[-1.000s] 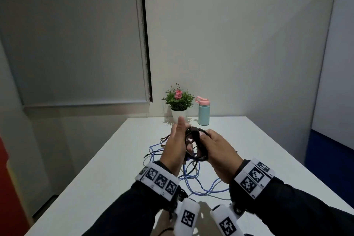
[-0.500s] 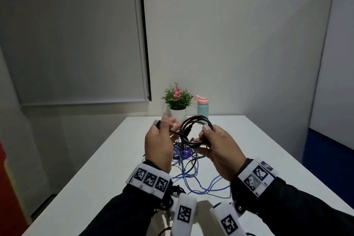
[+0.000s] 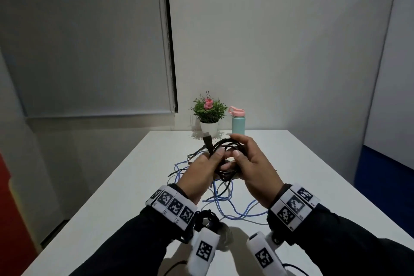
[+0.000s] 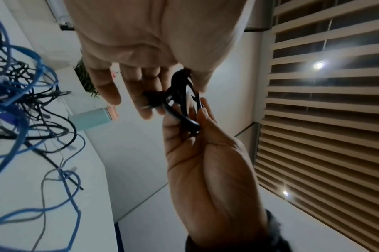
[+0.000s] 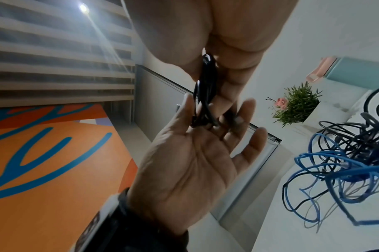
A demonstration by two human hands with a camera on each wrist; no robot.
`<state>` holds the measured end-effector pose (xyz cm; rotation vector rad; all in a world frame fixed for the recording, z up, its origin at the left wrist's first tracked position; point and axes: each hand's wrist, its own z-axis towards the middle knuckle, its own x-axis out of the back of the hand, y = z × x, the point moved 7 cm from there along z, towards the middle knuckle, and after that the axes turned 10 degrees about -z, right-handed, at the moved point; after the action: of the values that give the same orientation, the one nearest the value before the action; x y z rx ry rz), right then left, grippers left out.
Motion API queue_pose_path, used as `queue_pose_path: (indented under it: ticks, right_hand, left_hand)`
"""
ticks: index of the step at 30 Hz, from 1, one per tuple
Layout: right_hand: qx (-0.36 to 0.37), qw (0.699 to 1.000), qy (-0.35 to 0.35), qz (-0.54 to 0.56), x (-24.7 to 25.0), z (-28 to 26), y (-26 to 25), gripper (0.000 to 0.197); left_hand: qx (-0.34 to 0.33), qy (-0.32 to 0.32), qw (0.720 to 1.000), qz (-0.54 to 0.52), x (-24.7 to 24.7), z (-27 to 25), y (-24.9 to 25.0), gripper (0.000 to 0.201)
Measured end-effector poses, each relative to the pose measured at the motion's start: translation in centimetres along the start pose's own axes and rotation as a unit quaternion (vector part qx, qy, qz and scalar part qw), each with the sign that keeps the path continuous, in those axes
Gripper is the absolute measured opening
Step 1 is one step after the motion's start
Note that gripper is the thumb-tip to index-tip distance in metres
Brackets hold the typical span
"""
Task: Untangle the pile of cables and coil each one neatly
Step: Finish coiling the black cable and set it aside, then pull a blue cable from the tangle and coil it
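While both hands meet above the middle of the white table (image 3: 291, 163), the items stand as follows.

Item: black cable coil (image 3: 226, 159). Held in the air between the two hands, at about 12 o'clock from the wrists in the head view. Several loops bundled together; one plug end (image 3: 208, 142) sticks up at 11 o'clock from the bundle.

Item: left hand (image 3: 199, 177). Fingers and thumb curled on the left side of the coil, thumb laid across the loops. In the right wrist view this hand (image 5: 192, 163) shows its palm, thumb pressed to the black strands (image 5: 205, 95).

Item: right hand (image 3: 253, 168). Fingers wrapped over the top and right side of the coil, thumb pinching the loops from the front. The left wrist view shows the same hand (image 4: 208, 170) with the coil (image 4: 180, 98) running across its fingers.

Item: cable pile (image 3: 224, 204). Blue and thin black cables, tangled, lying on the table below and at 6 o'clock from the held coil. Blue loops (image 4: 22, 95) reach toward the near edge.

Item: potted plant (image 3: 208, 114). Green with pink flowers, white pot, at 12 o'clock on the far edge of the table.

Item: water bottle (image 3: 238, 121). Mint body, pink lid, upright, just beside the plant at its 3 o'clock.
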<state>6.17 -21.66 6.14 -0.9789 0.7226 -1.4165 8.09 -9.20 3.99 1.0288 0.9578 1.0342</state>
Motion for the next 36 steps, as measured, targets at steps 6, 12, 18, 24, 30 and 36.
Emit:
queue_pose_path:
  ticks: [6,12,18,24,30,36]
  right_hand:
    - [-0.026,0.994,-0.065,-0.088,0.3,0.6,1.7,0.025]
    - [-0.069,0.915,-0.148,-0.369,2.3,1.1,5.4,0.015]
    - [-0.050,0.791,-0.266,-0.549,-1.2,1.7,9.2,0.040]
    - [-0.095,0.686,-0.368,-0.620,-3.3,1.2,12.7,0.030]
    - [-0.077,0.916,-0.187,-0.348,-1.8,4.3,7.9,0.021]
    - [0.057,0.980,-0.151,-0.118,-1.1,7.0,-4.4,0.024]
  left_hand:
    - [0.036,-0.003,0.989,0.143,1.8,-1.0,-1.1,0.021]
    - [0.120,-0.160,0.867,0.457,3.6,-2.2,-5.1,0.023]
    - [0.135,-0.157,0.774,0.599,4.1,-2.4,-7.2,0.038]
    - [0.130,-0.069,0.865,0.480,6.0,-1.7,-5.9,0.071]
    - [-0.027,0.003,0.908,0.417,6.6,0.4,-1.1,0.075]
    - [-0.066,-0.043,0.935,0.346,3.3,4.0,1.2,0.051]
